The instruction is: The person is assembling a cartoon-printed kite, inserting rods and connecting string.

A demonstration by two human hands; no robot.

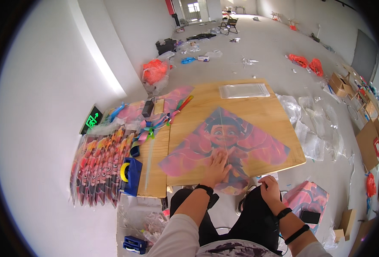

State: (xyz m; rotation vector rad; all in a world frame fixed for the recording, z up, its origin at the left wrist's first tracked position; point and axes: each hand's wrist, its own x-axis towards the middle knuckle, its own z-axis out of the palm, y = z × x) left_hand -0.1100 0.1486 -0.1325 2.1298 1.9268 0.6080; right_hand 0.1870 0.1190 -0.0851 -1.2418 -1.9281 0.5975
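A kite (258, 145) printed with a cartoon figure in red and purple lies flat on the wooden table (198, 96), its tail end hanging over the near edge. Down its middle runs a thin pale rod (222, 132). My left hand (217, 166) is open, fingers lying flat on the lower part of the kite beside the rod. My right hand (269, 188) is off the kite, over my right knee just past the near table edge. Its fingers are curled closed, and whatever may be inside them is hidden.
A blue tape dispenser (132, 177) with yellow tape stands at the table's left, near colourful ribbons (148, 130) and packed kites (99, 167). A clear plastic packet (244, 90) lies at the far edge. A phone (310, 216) rests on printed sheeting at lower right. Cardboard boxes (369, 143) stand right.
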